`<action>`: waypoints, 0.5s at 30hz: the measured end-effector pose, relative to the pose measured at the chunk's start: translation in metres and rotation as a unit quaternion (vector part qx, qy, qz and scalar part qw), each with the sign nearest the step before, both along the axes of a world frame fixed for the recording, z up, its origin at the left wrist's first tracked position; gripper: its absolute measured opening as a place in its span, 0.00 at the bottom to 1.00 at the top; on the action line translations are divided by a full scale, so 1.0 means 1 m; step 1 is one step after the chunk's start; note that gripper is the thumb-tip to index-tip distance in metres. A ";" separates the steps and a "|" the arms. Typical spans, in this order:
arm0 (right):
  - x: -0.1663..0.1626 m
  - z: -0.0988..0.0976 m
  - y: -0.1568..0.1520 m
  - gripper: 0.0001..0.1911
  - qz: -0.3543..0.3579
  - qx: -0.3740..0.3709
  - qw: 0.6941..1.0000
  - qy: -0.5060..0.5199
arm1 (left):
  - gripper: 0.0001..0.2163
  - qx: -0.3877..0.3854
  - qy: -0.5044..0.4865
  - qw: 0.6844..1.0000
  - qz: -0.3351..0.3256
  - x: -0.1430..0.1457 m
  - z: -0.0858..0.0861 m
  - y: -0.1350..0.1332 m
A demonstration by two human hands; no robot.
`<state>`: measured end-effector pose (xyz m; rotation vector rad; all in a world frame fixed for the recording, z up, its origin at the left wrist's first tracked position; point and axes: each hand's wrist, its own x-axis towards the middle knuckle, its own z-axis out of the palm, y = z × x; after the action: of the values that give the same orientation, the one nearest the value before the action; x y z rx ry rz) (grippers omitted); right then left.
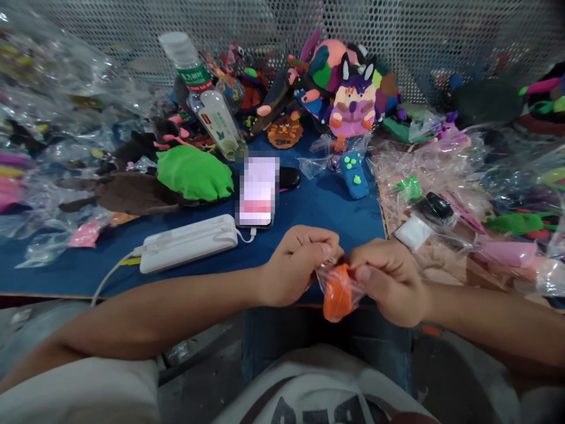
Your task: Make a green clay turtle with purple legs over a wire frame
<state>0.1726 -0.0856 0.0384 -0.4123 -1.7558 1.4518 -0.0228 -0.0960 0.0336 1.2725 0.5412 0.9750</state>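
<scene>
My left hand (298,265) pinches one side of a small clear plastic bag at the table's front edge. On the opposite side, my right hand (391,281) is closed on the same bag, thumb toward the middle. Inside the plastic hangs an orange lump of modelling clay (338,294), between and just below my fists. Beyond my hands lies a blue clay piece with green dots (353,175). A phone (258,191) with a blurred screen is plugged by a short cable into a white power bank (189,242), left of my hands.
A tilted plastic bottle (207,100) stands at the back left, near a green clay shape (194,172) on a dark brown one. Clay figures, including a purple-eared one (353,103), line the perforated metal screen (273,29). Bagged clay pieces (435,206) crowd the right.
</scene>
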 end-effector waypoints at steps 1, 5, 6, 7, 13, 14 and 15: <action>0.000 -0.002 0.001 0.23 -0.021 -0.022 1.000 0.000 | 0.20 -0.022 -0.020 0.999 0.013 0.001 0.000 0.000; 0.005 -0.017 0.014 0.22 -0.134 0.016 0.991 0.010 | 0.21 0.109 0.024 0.986 0.121 -0.004 -0.011 0.011; 0.007 -0.021 0.019 0.21 -0.179 0.050 0.983 0.011 | 0.21 0.155 0.053 0.970 0.178 -0.007 -0.015 0.017; 0.009 -0.025 0.024 0.21 -0.223 0.078 0.972 0.004 | 0.20 0.189 0.079 0.951 0.234 -0.010 -0.019 0.022; 0.015 -0.039 0.052 0.23 -0.298 0.162 0.938 -0.065 | 0.16 0.224 0.169 0.899 0.338 -0.017 -0.031 0.045; 0.015 -0.040 0.055 0.22 -0.285 0.177 0.940 -0.062 | 0.14 0.200 0.175 0.906 0.328 -0.016 -0.032 0.046; 0.014 -0.042 0.058 0.21 -0.274 0.188 0.941 -0.058 | 0.11 0.170 0.176 0.917 0.315 -0.015 -0.032 0.047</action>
<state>0.1871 -0.0274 -0.0032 -0.7215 -1.7704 0.6957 -0.0376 -0.0490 0.0012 1.6440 1.1493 1.4251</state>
